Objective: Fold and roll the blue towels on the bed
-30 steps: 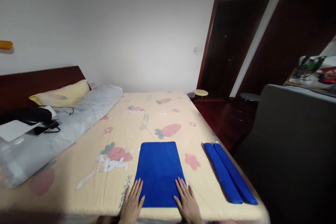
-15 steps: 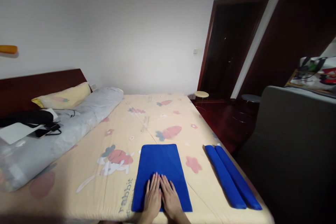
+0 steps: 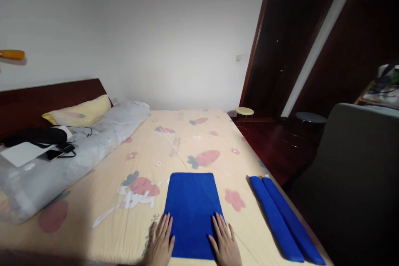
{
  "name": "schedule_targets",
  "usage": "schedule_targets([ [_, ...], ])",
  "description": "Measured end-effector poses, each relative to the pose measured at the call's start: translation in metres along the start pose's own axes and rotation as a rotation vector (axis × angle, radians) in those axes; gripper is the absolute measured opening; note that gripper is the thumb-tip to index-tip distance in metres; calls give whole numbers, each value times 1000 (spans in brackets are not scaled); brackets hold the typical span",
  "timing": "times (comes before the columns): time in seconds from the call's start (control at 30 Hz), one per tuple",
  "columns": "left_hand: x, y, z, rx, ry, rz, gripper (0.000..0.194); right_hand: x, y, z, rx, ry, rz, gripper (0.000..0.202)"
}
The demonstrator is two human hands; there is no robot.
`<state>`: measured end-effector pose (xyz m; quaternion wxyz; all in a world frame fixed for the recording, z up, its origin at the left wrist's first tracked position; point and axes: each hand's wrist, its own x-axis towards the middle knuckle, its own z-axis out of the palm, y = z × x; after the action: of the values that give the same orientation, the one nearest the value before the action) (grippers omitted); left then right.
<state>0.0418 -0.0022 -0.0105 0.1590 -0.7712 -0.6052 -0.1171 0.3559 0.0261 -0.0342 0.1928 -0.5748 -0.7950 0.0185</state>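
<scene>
A blue cloth [image 3: 193,212], shaped like a flat rectangle, lies on the bed's patterned sheet [image 3: 124,232] in front of me. My left hand [image 3: 161,239] rests flat across its left edge near the front corner, fingers stretched forward. On the opposite edge, my right hand [image 3: 225,239] lies palm down with its fingers spread. Neither hand grips anything. To the right, two long, narrow rolls of blue cloth [image 3: 274,218] lie side by side near the bed's edge.
A grey quilt [image 3: 77,156] runs along the left, carrying a black bag [image 3: 39,136] and a phone [image 3: 53,154]. Behind it leans a yellow pillow [image 3: 77,112]. Off the bed's right side stand a round stool [image 3: 244,111] and a dark panel [image 3: 352,187].
My hands have parted from the middle of the blue cloth, sliding outward to its left and right edges. The view has shifted slightly.
</scene>
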Motion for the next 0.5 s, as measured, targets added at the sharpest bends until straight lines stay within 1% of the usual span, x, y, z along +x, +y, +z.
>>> schedule_targets([
  [0.07, 18, 24, -3, -8, 11, 1, 62, 13, -17, 2, 26, 8, -67, 66],
  [0.17, 46, 61, 1, -68, -28, 36, 63, 37, -47, 4, 94, -60, -167, 58],
  [0.23, 59, 77, 8, -107, -84, 37, 61, 51, -61, 4, 131, -130, -189, 54],
  [0.27, 63, 79, 11, -122, -118, 34, 59, 57, -63, 4, 143, -168, -195, 53],
  [0.3, 64, 77, 14, -135, -152, 31, 57, 60, -62, 3, 150, -202, -195, 53],
  [0.37, 61, 61, 18, -147, -209, 15, 54, 61, -49, 1, 144, -232, -158, 54],
  [0.43, 52, 33, 20, -132, -246, -48, 54, 55, -24, -1, 114, -218, -62, 57],
  [0.5, 41, 3, 23, -90, -259, -158, 55, 46, 5, -3, 72, -192, 50, 61],
])
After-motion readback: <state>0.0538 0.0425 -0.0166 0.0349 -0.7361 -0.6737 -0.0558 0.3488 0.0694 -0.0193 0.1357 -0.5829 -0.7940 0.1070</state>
